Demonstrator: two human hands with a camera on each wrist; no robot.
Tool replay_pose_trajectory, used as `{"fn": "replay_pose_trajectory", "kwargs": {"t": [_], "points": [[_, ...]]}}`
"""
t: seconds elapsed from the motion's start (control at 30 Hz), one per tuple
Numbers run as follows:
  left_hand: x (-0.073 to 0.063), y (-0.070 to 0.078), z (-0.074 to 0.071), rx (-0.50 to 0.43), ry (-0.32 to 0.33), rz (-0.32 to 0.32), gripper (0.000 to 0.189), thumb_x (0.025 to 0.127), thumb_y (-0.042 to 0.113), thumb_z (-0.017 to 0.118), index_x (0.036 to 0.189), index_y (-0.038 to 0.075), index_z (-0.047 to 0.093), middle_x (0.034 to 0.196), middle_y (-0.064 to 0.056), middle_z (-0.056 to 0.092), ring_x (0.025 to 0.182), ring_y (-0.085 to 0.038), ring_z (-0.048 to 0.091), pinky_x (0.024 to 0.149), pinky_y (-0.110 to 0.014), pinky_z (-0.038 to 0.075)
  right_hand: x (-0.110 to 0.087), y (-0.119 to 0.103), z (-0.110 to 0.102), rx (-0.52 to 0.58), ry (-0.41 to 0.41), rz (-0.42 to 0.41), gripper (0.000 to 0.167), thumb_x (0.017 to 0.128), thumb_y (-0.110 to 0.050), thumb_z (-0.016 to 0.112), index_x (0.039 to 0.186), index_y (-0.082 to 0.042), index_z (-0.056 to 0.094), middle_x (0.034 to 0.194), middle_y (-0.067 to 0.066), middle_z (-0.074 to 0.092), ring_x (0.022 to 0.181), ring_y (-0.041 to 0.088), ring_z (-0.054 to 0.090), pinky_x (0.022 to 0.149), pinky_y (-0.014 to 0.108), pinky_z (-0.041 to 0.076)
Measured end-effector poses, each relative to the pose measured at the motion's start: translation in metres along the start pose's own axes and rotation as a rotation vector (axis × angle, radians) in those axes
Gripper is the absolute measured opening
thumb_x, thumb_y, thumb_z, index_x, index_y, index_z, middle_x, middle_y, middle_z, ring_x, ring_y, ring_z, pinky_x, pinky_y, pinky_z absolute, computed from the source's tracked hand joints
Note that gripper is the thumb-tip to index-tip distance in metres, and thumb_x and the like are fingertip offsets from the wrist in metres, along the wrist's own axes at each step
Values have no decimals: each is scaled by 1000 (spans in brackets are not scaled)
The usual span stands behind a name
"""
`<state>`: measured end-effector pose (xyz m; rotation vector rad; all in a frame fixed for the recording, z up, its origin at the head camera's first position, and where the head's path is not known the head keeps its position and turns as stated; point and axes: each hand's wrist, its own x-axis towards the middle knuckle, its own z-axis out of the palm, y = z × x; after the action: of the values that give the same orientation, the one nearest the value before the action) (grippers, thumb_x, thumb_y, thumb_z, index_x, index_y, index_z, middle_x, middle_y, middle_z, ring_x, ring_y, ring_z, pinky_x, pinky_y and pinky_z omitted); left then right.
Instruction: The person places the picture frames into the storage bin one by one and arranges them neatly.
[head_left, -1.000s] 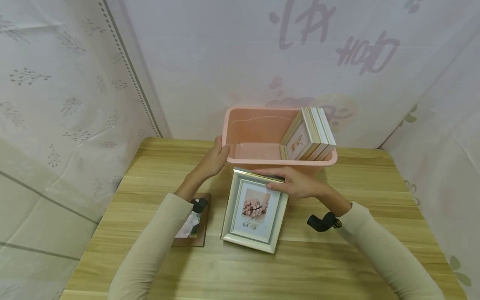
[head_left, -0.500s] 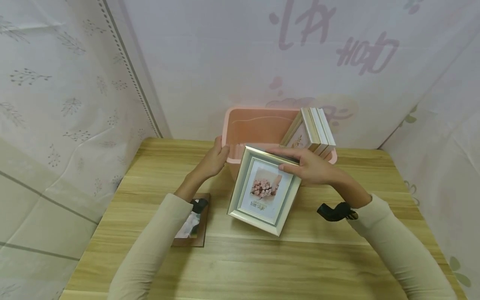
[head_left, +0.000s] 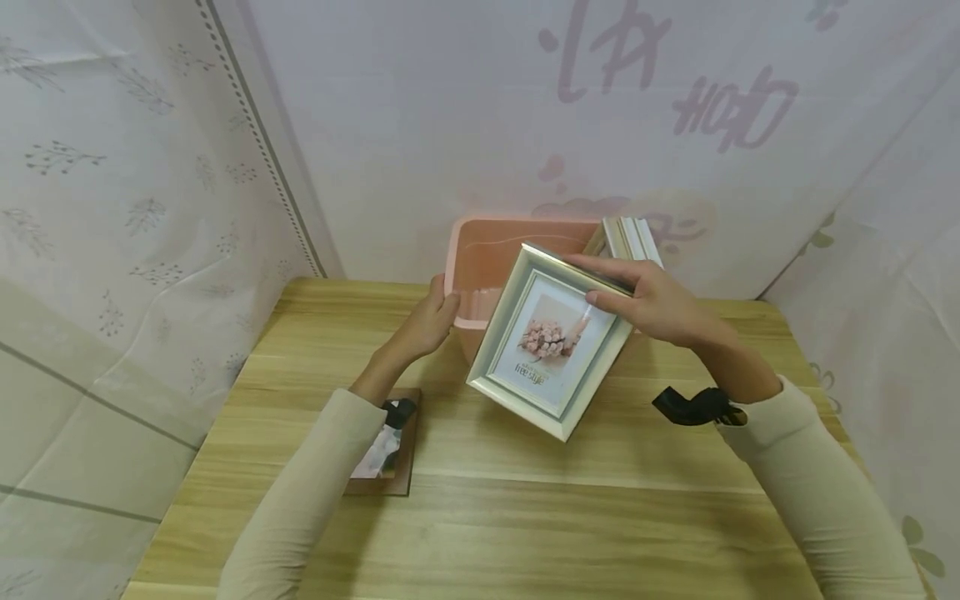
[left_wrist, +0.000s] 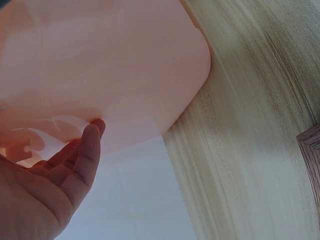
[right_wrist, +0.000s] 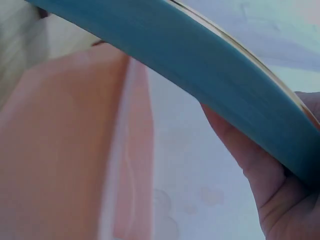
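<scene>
My right hand (head_left: 656, 302) grips the top edge of a silver-white picture frame (head_left: 498, 354), thumb on the front and fingers behind. The frame leans to the right and overlaps the front rim of a pink plastic bin (head_left: 487, 250). In the right wrist view the frame's bluish side edge (right_wrist: 165, 55) crosses above the bin's wall (right_wrist: 60, 150). My left hand (head_left: 429, 319) holds the bin's left rim; in the left wrist view its fingers (left_wrist: 87, 155) lie against the bin's outer wall (left_wrist: 120, 65). Several picture frames (head_left: 633, 237) stand at the bin's right end, partly hidden by my right hand.
A brown picture frame (head_left: 405, 458) lies on the wooden table (head_left: 480, 533) at the left, partly under my left forearm. Patterned cloth walls (head_left: 420, 125) rise behind the bin and at both sides.
My right hand has lifted the silver-white picture frame up and to the right, from in front of the bin to over its front rim, tilting it more. The left hand stays on the rim.
</scene>
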<state>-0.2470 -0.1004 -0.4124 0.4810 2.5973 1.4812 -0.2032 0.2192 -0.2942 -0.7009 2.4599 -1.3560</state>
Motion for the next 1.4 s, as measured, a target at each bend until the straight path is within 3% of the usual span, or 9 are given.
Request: {"fn": "replay_pose_trajectory", "kwargs": {"t": [0.1,0.2,0.37,0.57,0.83,1.1,1.3,1.4], "points": [[0,0,0,1,-2,-3,49,105,24,26,147,-3,20,99,-21,52,77,-26,52,66,-35,47,-3,-7,-9,18,54,37,50,101,-17,56,149,-24,46,114,22,63,76,25,72,62,39,59],[-1,1,-1,-7,-6,-6,51,104,26,25,146,-3,20,101,-25,52,76,-27,52,65,-35,46,-5,-14,-18,-17,102,49,49,101,-20,56,149,-28,46,120,18,59,74,22,70,62,35,59],[0,-1,-1,-18,-17,0,54,104,28,25,146,-5,19,106,-30,52,78,-29,52,65,-33,47,-7,-22,-29,-61,169,16,49,100,-17,58,147,-24,49,126,13,56,80,17,66,67,25,56],[0,-2,0,-21,-17,-6,51,105,24,26,148,-3,19,95,-18,51,74,-27,51,63,-34,46,-5,-24,-36,-17,221,-49,47,99,-12,58,146,-17,51,126,11,58,83,15,66,66,25,57],[0,1,0,-21,-23,-4,51,105,25,25,147,-3,19,95,-16,49,78,-35,53,64,-35,47,-4,-29,-41,-14,343,-6,46,99,-12,59,144,-18,54,117,3,65,87,12,65,70,20,55],[1,0,0,-8,-29,-16,53,105,26,25,149,-2,17,104,-22,51,84,-39,54,66,-36,48,3,-32,-43,37,358,27,51,102,-10,50,152,-18,41,137,25,50,95,15,63,73,21,56],[2,-2,0,-13,-19,-17,54,105,27,25,150,-2,18,111,-30,53,85,-40,56,66,-36,48,14,-32,-43,93,454,62,53,101,-6,48,152,-20,41,141,25,46,107,24,57,74,20,56],[2,-2,0,-12,-18,-6,56,104,28,24,149,-3,17,112,-28,53,85,-38,56,66,-36,49,19,-30,-43,121,504,84,54,101,-6,47,152,-21,39,142,25,45,113,30,54,79,24,57]]}}
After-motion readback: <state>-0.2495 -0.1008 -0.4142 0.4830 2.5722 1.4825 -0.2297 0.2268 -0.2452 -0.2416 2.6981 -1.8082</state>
